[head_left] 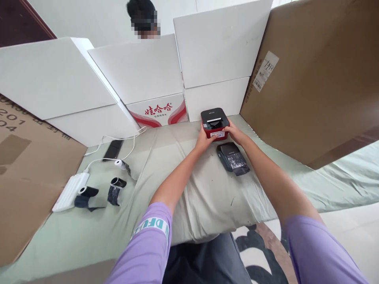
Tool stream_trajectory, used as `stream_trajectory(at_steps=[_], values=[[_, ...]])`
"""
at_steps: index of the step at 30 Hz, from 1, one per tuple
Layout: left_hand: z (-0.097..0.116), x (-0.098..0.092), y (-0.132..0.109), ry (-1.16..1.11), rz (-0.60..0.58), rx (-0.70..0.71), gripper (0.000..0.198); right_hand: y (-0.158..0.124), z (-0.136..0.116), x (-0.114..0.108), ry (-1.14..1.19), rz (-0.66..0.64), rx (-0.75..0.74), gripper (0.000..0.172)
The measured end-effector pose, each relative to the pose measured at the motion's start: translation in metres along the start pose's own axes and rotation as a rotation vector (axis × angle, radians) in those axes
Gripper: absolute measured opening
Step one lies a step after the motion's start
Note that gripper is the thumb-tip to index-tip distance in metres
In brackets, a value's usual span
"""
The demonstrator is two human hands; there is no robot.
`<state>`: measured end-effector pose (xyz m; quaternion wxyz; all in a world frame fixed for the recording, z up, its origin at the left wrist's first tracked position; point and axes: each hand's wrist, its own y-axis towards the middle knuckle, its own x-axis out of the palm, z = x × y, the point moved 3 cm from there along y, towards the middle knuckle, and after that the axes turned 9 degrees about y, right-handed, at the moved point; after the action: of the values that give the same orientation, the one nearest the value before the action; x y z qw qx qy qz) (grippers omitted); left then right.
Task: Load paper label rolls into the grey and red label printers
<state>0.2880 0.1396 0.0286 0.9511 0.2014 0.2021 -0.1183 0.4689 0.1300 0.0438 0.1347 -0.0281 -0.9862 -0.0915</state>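
A red and black thermal printer [215, 118] sits on the cloth-covered surface against the white boxes, a strip of white showing at the slot on its top. My left hand [203, 139] grips its left front corner, fingers closed around the side. On the opposite side my right hand [236, 133] holds the right front corner, its fingertips on the red edge. A white label [217, 134] is on the front face between my hands. Just in front of the printer lies a smaller dark portable printer [229, 152] with a black strip of paper [240, 165] hanging out.
On the left are several paper rolls [119, 182], a black phone [113, 150] and a white power strip [71, 191] with white cables. White boxes [142, 71] wall the back, and cardboard boxes [310, 86] close both sides. Behind them a person's head [142, 17] shows.
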Motion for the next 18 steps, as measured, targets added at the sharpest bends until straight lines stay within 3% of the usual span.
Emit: stream_trajectory(at_steps=[6,10,12,15,18], values=[[-0.006,0.007,-0.004,0.051,-0.038,-0.089,0.122,0.005,0.011,-0.009,0.062,0.059,0.042,0.060],[-0.003,-0.001,-0.054,0.203,-0.131,-0.153,0.122,-0.041,0.011,-0.029,0.059,0.246,0.137,0.038],[0.004,0.003,-0.085,0.281,-0.344,-0.084,0.118,-0.078,0.015,-0.033,0.081,0.316,0.189,0.036],[0.015,0.009,-0.117,0.383,-0.533,0.032,0.125,-0.122,0.017,-0.020,0.093,0.296,0.217,0.046],[0.021,0.002,-0.129,0.425,-0.472,0.089,0.127,-0.135,0.010,0.012,0.109,0.246,0.161,0.053]])
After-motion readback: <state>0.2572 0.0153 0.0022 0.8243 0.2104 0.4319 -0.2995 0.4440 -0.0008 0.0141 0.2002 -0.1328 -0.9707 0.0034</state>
